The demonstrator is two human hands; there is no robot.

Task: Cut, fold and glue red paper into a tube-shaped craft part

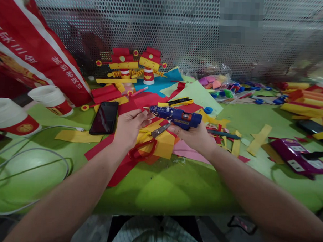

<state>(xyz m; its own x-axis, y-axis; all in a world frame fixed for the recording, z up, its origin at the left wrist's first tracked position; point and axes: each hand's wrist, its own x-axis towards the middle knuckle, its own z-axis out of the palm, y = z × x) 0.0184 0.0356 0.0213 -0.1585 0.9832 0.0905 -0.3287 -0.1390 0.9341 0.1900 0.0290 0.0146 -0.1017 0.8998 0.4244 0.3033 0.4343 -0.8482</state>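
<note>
In my right hand (195, 136) is a blue hot glue gun (175, 115), held level with its nozzle pointing left. My left hand (130, 126) is closed in a pinch right at the nozzle tip; what its fingers hold is too small to make out. Below both hands lie red-handled scissors (146, 149), blades toward the right hand, on red and yellow paper (164, 144). A yellow-and-black cutter knife (178, 101) rests just behind the glue gun.
Two red-and-yellow paper figures (149, 68) stand at the back by a perforated metal panel (165, 25). Left are a black phone (104, 117), paper cups (51, 100), a white cable (42, 149) and a big red bag (41, 48). A purple power strip (296, 155) lies right.
</note>
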